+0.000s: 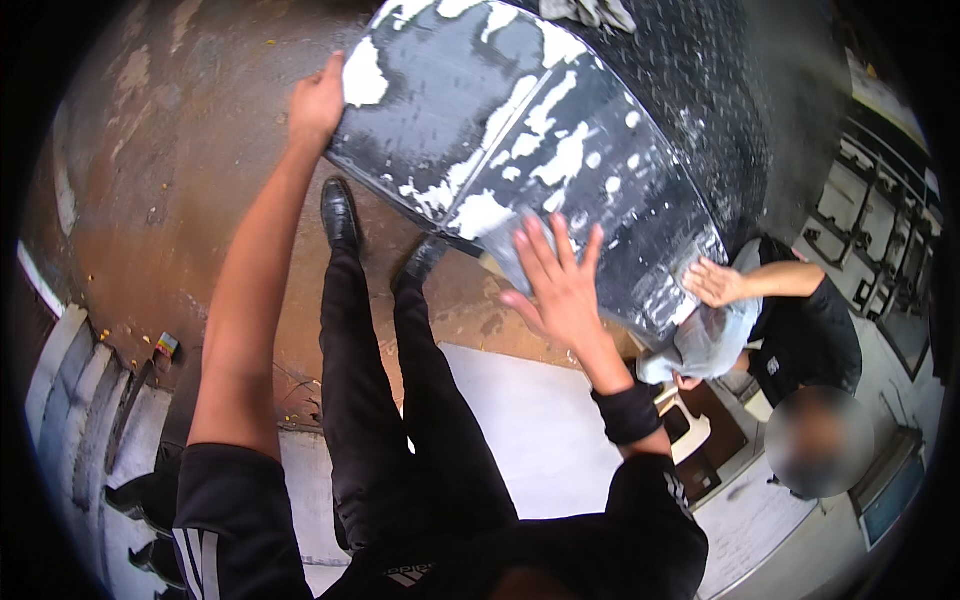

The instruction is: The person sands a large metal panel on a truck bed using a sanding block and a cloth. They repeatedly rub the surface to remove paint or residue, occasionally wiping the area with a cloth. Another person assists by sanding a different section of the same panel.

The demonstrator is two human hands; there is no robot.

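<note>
A large curved vehicle body panel [530, 130], grey and black with white patches, lies in front of me. My left hand [317, 104] is closed on its left edge, the fingers partly hidden. Over the near edge my right hand [563, 282] is spread, fingers apart, a dark band on its wrist. Below those fingers a thin greyish sheet [506, 250] lies on the panel; its kind is unclear. At the panel's right end, a co-worker's hand [716, 284] rests flat on a wet-looking, whitish area, with a crumpled translucent plastic bag [708, 338] just beneath.
A co-worker [815, 330] in black stands at the right. Behind the panel is a black textured surface [705, 90] with a grey cloth [590, 12] on it. My shoes [340, 212] stand on the stained brown floor [190, 190]. Stacked pale parts [75, 390] are at the lower left.
</note>
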